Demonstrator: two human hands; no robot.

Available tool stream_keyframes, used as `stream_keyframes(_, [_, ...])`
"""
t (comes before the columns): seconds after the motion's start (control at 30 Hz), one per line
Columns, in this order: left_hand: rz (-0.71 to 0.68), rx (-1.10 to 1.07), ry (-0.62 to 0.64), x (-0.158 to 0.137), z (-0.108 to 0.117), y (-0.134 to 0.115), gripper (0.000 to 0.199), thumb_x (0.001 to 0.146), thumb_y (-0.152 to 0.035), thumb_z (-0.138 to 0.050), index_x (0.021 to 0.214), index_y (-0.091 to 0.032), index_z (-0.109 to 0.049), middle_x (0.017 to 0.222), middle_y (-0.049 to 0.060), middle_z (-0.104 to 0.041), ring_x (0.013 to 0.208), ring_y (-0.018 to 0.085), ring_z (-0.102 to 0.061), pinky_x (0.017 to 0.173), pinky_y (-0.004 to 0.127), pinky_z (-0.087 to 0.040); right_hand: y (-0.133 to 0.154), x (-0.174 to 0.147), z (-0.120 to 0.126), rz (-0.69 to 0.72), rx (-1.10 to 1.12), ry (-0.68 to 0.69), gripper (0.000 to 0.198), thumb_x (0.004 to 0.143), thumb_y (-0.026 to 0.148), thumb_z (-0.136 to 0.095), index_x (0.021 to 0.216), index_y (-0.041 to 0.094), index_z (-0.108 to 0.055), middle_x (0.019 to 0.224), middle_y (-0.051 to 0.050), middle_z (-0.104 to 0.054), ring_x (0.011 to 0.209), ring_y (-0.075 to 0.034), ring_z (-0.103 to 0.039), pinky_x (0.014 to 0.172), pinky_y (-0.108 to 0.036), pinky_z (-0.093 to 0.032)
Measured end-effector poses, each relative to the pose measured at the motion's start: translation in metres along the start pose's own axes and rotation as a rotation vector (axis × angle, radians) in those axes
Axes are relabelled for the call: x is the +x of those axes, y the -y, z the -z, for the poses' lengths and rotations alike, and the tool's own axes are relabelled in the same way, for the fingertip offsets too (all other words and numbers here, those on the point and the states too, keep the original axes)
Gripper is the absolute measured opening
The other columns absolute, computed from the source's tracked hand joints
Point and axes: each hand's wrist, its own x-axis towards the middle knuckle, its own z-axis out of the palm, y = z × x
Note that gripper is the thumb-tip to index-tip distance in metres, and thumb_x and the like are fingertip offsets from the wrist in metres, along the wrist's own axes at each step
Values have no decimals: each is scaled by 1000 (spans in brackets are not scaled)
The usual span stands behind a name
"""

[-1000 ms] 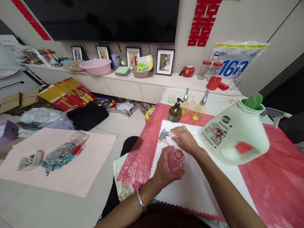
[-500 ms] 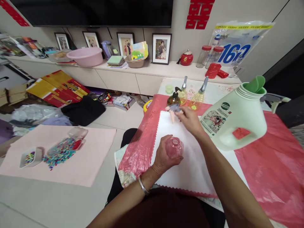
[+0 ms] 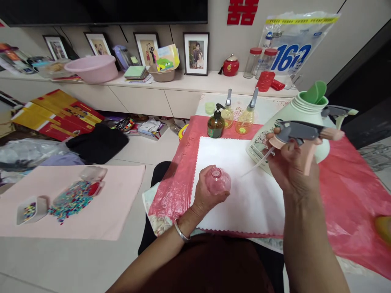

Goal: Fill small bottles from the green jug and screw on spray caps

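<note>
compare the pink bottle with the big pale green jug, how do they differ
The pink bottle is small and see-through, while the pale green jug is much larger and opaque. The bottle is held in the left hand; the jug stands behind the right hand in this view. The bottle's mouth is bare, whereas a green piece sticks up from the jug's. Both have a round neck.

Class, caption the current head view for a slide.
Left hand grips an uncapped pink bottle; right hand holds a grey and pink trigger sprayer in front of a pale green jug.
</note>
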Motion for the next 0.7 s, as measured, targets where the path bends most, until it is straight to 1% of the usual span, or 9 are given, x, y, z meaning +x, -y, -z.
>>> stream_keyframes(0.07, [-10, 31, 21, 1, 1, -4, 97, 58, -62, -85, 137, -25, -41, 137, 13, -54, 127, 34, -56, 111, 55, -46, 6, -5, -1, 59, -27, -19, 35, 74, 34, -80, 90, 17, -54, 113, -4, -55, 107, -18, -57, 74, -21, -53])
stream_keyframes(0.13, [-9, 61, 49, 3, 1, -7, 99, 55, -58, -88, 137, -25, -42, 136, 13, -55, 128, 36, -56, 112, 56, -46, 14, -9, -4, 113, -41, -57, 31, 73, 30, -80, 95, 19, -61, 113, -4, -55, 105, -18, -58, 69, -20, -51])
stream_keyframes(0.2, [-14, 75, 64, 4, 0, -7, 102, 53, -56, -90, 137, -25, -41, 134, 14, -55, 127, 37, -56, 110, 57, -47, 20, -13, -7, 172, -49, -89, 34, 72, 27, -82, 102, 22, -67, 115, -4, -56, 104, -18, -59, 68, -19, -51])
stream_keyframes(0.37, [-31, 81, 64, 5, -1, -4, 100, 52, -54, -90, 136, -26, -42, 131, 14, -54, 124, 39, -57, 108, 60, -48, 22, -16, -7, 304, -166, -15, 38, 81, 38, -83, 114, 23, -73, 106, -6, -60, 80, -15, -59, 67, -25, -52])
stream_keyframes(0.43, [-22, 83, 66, 5, -1, -3, 100, 52, -55, -90, 135, -26, -42, 131, 13, -54, 124, 39, -57, 108, 61, -48, 20, -14, -4, 326, -205, 10, 40, 79, 42, -84, 113, 24, -74, 104, -6, -60, 79, -16, -59, 64, -26, -51])
stream_keyframes(0.5, [-19, 82, 58, 5, -1, -3, 100, 52, -56, -89, 136, -26, -42, 132, 13, -53, 125, 38, -56, 109, 62, -47, 19, -13, -2, 309, -236, 31, 41, 75, 44, -86, 109, 25, -74, 105, -5, -60, 79, -17, -59, 62, -26, -52])
stream_keyframes(0.57, [-32, 86, 55, 5, -1, -2, 100, 53, -57, -89, 135, -26, -43, 133, 13, -53, 126, 39, -55, 111, 62, -45, 20, -13, 1, 309, -263, 33, 33, 75, 43, -86, 99, 24, -75, 104, -5, -61, 78, -17, -60, 63, -28, -54])
stream_keyframes(0.63, [-52, 89, 61, 5, -2, -1, 99, 52, -58, -89, 135, -25, -44, 134, 13, -53, 127, 39, -54, 112, 62, -44, 22, -13, 5, 330, -301, 43, 24, 80, 43, -84, 85, 22, -73, 99, -5, -61, 83, -18, -61, 70, -30, -56])
stream_keyframes(0.7, [-64, 91, 64, 6, -3, 1, 100, 51, -59, -89, 134, -24, -45, 133, 14, -53, 127, 40, -54, 112, 62, -44, 22, -12, 7, 312, -370, 86, 27, 84, 46, -80, 79, 21, -71, 93, -5, -60, 92, -20, -61, 82, -33, -58])
